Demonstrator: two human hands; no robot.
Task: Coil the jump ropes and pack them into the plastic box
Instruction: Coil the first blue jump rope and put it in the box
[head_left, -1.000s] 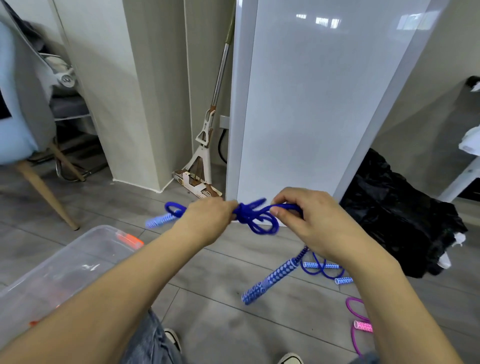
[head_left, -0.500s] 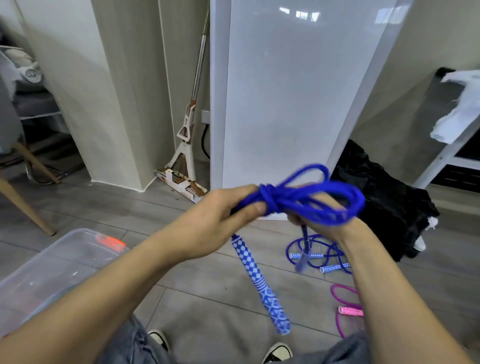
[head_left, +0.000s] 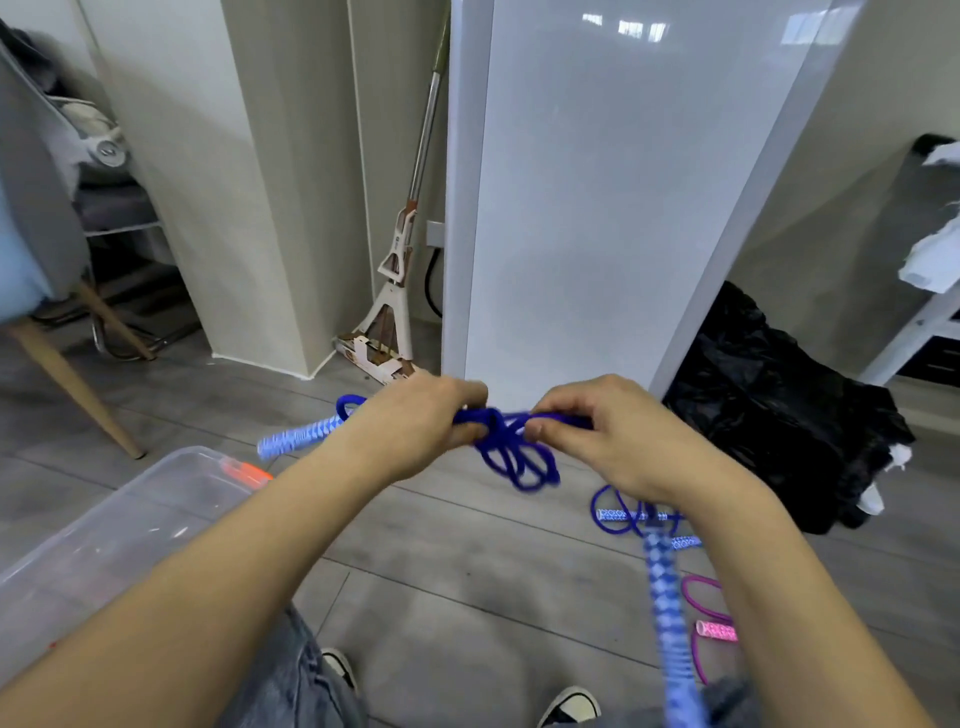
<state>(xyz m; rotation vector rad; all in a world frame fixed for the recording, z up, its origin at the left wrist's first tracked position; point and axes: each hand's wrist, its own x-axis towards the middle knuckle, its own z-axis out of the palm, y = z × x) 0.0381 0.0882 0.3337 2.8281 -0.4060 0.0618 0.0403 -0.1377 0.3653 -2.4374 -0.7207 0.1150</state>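
Rope (head_left: 511, 441) knotted between hands | left hand (head_left: 415, 423) grips it | right hand (head_left: 597, 436) pinches it

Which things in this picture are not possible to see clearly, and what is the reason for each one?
- Plastic box, head view: cut off by the left edge, partly behind the left forearm; contents unclear.
- Blue rope knot: its ends vanish inside the left hand and right hand.
- Hanging handle: motion-blurred, runs off the bottom edge.
- Pink rope on the floor: partly hidden behind the right forearm.
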